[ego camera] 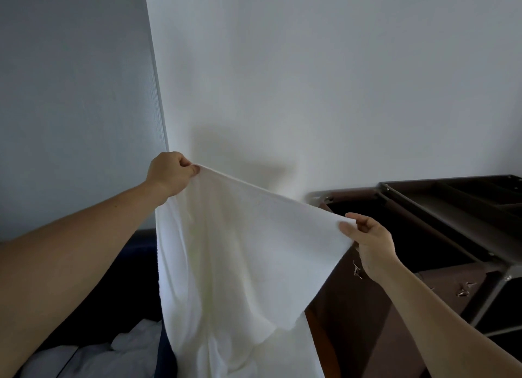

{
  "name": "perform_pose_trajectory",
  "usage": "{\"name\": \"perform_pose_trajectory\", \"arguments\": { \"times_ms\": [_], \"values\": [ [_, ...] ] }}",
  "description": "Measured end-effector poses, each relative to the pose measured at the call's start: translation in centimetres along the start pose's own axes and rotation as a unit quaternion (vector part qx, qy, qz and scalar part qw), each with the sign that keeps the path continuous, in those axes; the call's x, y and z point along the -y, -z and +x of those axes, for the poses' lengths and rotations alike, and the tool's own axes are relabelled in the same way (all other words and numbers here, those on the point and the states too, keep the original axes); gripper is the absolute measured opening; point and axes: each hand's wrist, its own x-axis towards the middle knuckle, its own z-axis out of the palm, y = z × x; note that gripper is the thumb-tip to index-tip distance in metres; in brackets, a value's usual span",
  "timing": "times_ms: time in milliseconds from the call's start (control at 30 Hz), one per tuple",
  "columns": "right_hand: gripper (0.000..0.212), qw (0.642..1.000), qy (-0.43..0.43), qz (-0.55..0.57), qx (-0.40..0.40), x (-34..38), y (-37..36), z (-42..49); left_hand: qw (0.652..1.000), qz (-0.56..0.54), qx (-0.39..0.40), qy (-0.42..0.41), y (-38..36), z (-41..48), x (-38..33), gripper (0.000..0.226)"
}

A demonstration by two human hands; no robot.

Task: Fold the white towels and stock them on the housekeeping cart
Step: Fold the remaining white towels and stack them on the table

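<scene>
towel [231, 264] left of cart [452, 208], laundry heap [93, 358] lower left

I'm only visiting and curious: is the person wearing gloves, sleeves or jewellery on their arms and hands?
No. The left hand and right hand are bare: no gloves, rings or watch. The left forearm and right forearm are uncovered as far as the view reaches.

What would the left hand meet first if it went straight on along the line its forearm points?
Probably the pale painted wall near the corner; nothing else shows ahead of the left hand, which pinches the white terry towel. Depth is unclear.
</scene>
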Motion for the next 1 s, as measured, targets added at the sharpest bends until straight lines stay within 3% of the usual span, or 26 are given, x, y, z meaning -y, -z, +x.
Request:
{"name": "perform_pose_trajectory", "arguments": {
  "times_ms": [67, 200, 433, 533, 667, 767, 900, 1000],
  "values": [
    [0.023, 0.997, -0.055, 0.048, 0.037, 0.3, 0.4, 0.1, 1.0, 0.004, 0.004, 0.004, -0.1, -0.1, 0.3, 0.028],
    [0.032, 0.986, -0.14, -0.015, 0.092, 0.6, 1.2, -0.1, 1.0, 0.003, 0.012, 0.012, 0.1, -0.2, 0.9, 0.028],
    [0.014, 0.989, -0.014, 0.147, 0.033, 1.8, 1.3, -0.2, 0.998, -0.012, 0.058, 0.023, -0.1, -0.6, 0.9, 0.023],
    [0.016, 0.985, -0.022, 0.171, 0.016, 2.8, 0.7, -0.1, 0.996, -0.022, 0.08, 0.045, -0.3, -0.8, 1.3, 0.019],
    [0.013, 0.979, -0.047, 0.184, -0.069, 5.1, 0.1, -0.2, 0.986, -0.081, 0.111, 0.09, 0.3, -0.9, 1.3, 0.009],
    [0.007, 0.987, -0.035, 0.118, -0.104, 6.2, -2.8, -0.5, 0.983, -0.121, 0.113, 0.081, 0.3, -1.7, -0.9, 0.031],
    [0.016, 0.994, 0.06, -0.057, -0.068, 7.3, -9.1, -1.7, 0.974, -0.185, 0.128, 0.008, -1.6, -5.4, -6.1, 0.033],
    [0.019, 0.982, 0.115, -0.139, -0.061, 8.0, -12.2, -2.4, 0.976, -0.167, 0.131, -0.05, -3.1, -8.5, -8.9, 0.045]
  ]
}}
